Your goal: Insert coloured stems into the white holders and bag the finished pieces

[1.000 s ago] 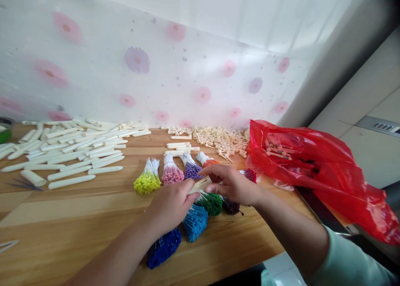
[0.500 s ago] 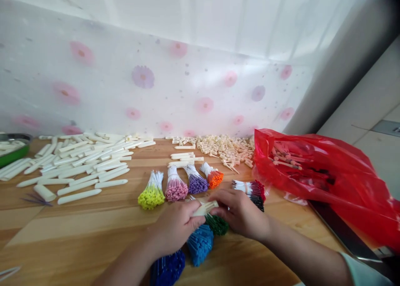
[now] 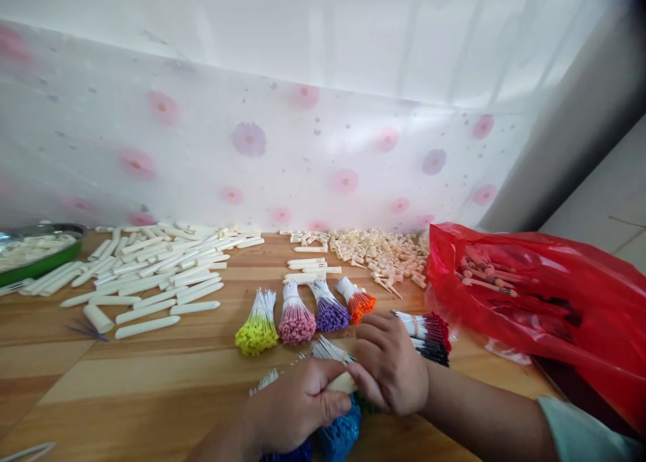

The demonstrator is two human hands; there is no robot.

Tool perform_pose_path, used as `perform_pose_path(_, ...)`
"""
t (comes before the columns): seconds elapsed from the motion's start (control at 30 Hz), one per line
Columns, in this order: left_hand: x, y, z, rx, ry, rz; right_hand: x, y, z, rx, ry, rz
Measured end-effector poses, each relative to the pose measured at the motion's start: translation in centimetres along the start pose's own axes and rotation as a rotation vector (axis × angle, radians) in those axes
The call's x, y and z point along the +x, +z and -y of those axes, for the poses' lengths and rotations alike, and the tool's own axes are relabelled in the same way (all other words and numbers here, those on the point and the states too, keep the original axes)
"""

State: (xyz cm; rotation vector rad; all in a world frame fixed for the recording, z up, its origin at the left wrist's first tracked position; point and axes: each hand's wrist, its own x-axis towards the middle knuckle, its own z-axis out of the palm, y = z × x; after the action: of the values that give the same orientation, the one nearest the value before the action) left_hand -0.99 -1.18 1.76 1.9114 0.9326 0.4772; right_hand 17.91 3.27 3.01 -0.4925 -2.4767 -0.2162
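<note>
The left hand (image 3: 297,408) and the right hand (image 3: 391,368) meet low down in the middle, close to the near edge of the wooden table (image 3: 126,381). Both hands grip one small cream piece (image 3: 343,382). The fingers of each hand curl in tight and pinch it, one hand on each end, so the piece sits right between them, just above the table. Right under the hands lies a light blue bundle (image 3: 340,435) of thin sticks, and a dark blue bundle (image 3: 290,454) peeks out under the left hand. Some white stick ends (image 3: 328,349) poke up just behind the hands. A bit farther back, four bundles lie in a row: a yellow bundle (image 3: 257,331), a pink bundle (image 3: 297,322), a purple bundle (image 3: 330,313) and an orange bundle (image 3: 359,302). A red bundle (image 3: 428,327) lies just beside the right hand, with a dark bundle (image 3: 434,351) touching it. On the right sits a big red bag (image 3: 545,300) with more cream bits inside. At the back is a heap of little cream clips (image 3: 378,250). On the left lie lots of long cream tubes (image 3: 151,274), well apart from the hands, and a green tray (image 3: 38,253) holds more of them
</note>
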Motion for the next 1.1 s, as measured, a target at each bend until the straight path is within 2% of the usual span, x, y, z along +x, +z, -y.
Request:
perform_pose_path(0.07, 0.0, 0.3, -0.2, 0.114, -0.046, -0.096, 0.3, 0.6, 0.2, 0.035, 0.129, 0.016)
perform_pose_path(0.13, 0.2, 0.8, -0.1, 0.341, -0.111, -0.231, 0.5, 1.4, 0.1, 0.094, 0.234, 0.039)
perform_pose_path(0.23, 0.6, 1.5, 0.9, 0.639, -0.142, -0.353, 0.8, 2.6, -0.1, 0.184, 0.307, 0.023)
perform_pose_path(0.33, 0.8, 1.5, 1.9, 0.761, -0.151, -0.443, 1.4, 3.4, -0.3, 0.252, 0.388, 0.046)
perform_pose_path(0.43, 0.8, 0.6, 2.4, 0.739, -0.177, -0.494, 2.5, 3.6, -1.5, 0.295, 0.42, 0.114)
perform_pose_path(0.5, 0.7, -0.2, 2.7, 0.654, -0.156, -0.572, 3.4, 3.7, -3.6, 0.334, 0.419, 0.188)
perform_pose_path(0.57, 0.5, -0.8, 3.1, 0.583, -0.103, -0.742, 4.6, 4.1, -7.0, 0.358, 0.476, 0.255)
perform_pose_path(0.63, 0.5, -1.2, 3.7, 0.553, -0.055, -0.95, 5.9, 5.1, -11.0, 0.315, 0.622, 0.271)
perform_pose_path(0.7, 0.6, -1.1, 4.1, 0.538, -0.035, -1.06, 7.2, 6.7, -14.7, 0.244, 0.776, 0.307)
perform_pose_path(0.73, 0.7, -0.9, 4.2, 0.531, -0.024, -1.052, 7.8, 7.6, -16.2, 0.213, 0.836, 0.344)
perform_pose_path(0.8, 0.9, -0.5, 4.4, 0.525, 0.008, -0.938, 8.7, 9.7, -18.4, 0.163, 0.909, 0.43)
perform_pose_path(0.9, 1.0, 0.1, 4.3, 0.48, 0.016, -0.819, 9.7, 12.4, -20.1, 0.093, 0.919, 0.543)
perform_pose_path(1.0, 0.9, 0.2, 4.1, 0.396, -0.001, -0.856, 11.2, 14.3, -20.8, 0.007, 0.85, 0.602)
perform_pose_path(1.1, 1.0, 0.1, 4.3, 0.364, 0.091, -0.86, 13.8, 16.2, -21.1, -0.068, 0.762, 0.595)
